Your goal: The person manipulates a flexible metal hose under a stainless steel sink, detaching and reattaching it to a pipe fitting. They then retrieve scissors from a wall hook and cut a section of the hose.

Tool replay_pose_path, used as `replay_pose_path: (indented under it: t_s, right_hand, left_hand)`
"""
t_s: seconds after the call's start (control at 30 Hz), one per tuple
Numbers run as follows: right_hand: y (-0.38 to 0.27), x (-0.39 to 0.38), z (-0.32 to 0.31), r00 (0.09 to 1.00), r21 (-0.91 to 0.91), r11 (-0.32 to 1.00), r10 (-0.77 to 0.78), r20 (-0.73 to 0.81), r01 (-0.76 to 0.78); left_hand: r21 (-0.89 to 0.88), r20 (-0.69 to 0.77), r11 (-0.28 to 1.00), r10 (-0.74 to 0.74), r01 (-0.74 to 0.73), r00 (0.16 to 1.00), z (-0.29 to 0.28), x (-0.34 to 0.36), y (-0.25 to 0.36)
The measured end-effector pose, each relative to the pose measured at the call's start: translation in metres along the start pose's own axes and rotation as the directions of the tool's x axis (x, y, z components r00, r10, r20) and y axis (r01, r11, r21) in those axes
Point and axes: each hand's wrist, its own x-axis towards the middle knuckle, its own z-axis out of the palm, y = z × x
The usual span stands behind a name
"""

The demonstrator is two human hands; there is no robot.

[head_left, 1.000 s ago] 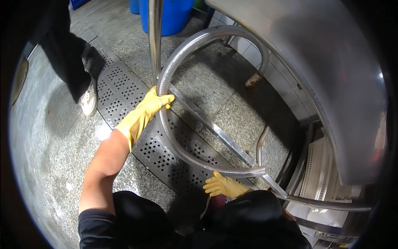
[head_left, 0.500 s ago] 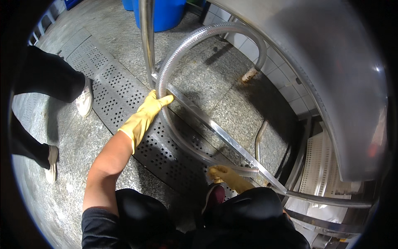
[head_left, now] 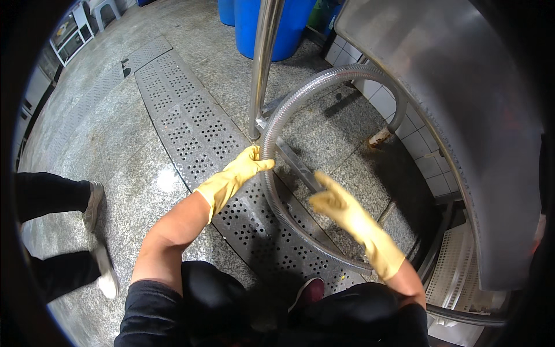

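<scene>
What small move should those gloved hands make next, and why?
Perhaps the right hand should reach over and take hold of the looped hose too: it looks open, with nothing visible in its grasp, and only the left hand grips the hose.

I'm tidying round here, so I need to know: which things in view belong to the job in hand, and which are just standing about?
Seemingly in the job:
Clear ribbed hose, in the grip of the left hand
Right hand, open, holding nothing

Seemingly just there:
Large blue bin
White crate
Perforated floor plates
</scene>
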Motion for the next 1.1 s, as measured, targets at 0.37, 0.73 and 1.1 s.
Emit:
replay_pose_path:
  t_s: [0.37,0.73,1.1]
  right_hand:
    - [0.017,0.055,-0.014,0.983,-0.301,0.948,0.056,-0.176,-0.108]
    - [0.062,0.049,-0.064,0.924,-0.347,0.926,0.007,-0.383,-0.151]
    - [0.077,0.051,-0.026,0.965,-0.293,0.932,0.157,-0.209,-0.215]
  left_hand:
    - [-0.041,-0.191,0.999,-0.019,0.012,0.981,-0.021,-0.039,0.01]
    - [-0.16,-0.33,0.983,-0.142,0.093,0.933,-0.052,-0.047,-0.007]
    - [0.629,-0.218,0.75,0.423,-0.205,0.879,0.062,0.015,0.153]
